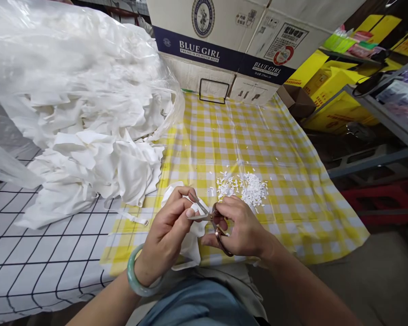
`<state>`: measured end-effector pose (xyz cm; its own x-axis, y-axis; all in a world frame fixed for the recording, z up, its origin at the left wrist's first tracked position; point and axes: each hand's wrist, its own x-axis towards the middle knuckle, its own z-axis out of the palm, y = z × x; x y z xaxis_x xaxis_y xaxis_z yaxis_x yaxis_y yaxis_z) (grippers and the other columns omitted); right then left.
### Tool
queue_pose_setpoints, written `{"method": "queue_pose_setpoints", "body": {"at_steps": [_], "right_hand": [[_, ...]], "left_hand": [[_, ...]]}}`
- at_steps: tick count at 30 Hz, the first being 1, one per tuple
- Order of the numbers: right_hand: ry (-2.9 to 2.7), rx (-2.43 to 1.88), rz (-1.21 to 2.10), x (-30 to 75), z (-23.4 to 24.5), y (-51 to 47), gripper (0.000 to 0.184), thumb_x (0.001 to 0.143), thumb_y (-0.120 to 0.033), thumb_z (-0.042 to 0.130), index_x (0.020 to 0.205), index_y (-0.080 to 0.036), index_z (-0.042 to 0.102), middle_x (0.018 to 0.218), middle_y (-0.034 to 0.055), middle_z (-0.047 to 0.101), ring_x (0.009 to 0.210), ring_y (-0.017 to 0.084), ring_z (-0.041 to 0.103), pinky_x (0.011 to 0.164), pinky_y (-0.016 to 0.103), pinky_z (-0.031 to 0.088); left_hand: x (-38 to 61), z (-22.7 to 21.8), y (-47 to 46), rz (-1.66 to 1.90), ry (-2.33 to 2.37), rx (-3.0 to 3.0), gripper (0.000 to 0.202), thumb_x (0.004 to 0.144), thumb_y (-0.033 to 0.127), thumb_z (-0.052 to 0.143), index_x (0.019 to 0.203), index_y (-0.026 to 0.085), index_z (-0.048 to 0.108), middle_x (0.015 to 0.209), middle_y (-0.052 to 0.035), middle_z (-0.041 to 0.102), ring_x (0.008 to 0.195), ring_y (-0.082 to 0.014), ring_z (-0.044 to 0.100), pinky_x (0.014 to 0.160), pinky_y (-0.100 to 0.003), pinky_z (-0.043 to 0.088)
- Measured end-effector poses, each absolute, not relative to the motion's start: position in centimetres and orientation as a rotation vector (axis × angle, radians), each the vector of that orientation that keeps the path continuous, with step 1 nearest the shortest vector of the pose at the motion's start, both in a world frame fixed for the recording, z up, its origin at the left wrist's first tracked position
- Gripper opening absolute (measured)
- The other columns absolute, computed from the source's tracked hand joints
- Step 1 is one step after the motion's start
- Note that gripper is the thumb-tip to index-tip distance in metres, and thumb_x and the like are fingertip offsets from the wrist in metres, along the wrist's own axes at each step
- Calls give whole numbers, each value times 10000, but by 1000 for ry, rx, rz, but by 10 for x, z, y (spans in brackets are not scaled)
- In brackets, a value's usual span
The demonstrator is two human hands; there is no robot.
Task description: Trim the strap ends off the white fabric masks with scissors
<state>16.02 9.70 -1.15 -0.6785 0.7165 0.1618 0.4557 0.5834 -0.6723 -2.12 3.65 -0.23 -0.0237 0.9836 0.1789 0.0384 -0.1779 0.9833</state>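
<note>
My left hand [168,231], with a pale green bangle on its wrist, pinches a thin white strip [200,207] at the near edge of the yellow checked tablecloth [285,199]. More white material [190,246] hangs below that hand. My right hand [240,226] grips small bronze-coloured scissors [219,228], their blades closed across the strip. Just beyond my hands lies a heap of tiny white cut bits [251,188].
A big clear plastic bag [54,59] spills a pile of white scraps [98,154] at the left, over a black-grid white cloth [37,262]. A "Blue Girl" cardboard box [231,45] stands at the back. Yellow boxes [329,86] and metal shelving [377,108] are at the right.
</note>
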Motion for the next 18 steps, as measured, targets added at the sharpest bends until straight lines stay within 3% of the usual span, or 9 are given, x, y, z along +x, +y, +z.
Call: {"method": "queue_pose_setpoints", "body": {"at_steps": [18], "right_hand": [[-2378,-952,874,162,-15,98,467,670,-451,781,556,-202,403,496,-60,461,535,107,417,641,274,332]], "left_hand": [[-19,-5,38,1278,1224,1515,307,977,253,398,711,192,541,945,-91,514,1004,-216,460,843,-319,408]]}}
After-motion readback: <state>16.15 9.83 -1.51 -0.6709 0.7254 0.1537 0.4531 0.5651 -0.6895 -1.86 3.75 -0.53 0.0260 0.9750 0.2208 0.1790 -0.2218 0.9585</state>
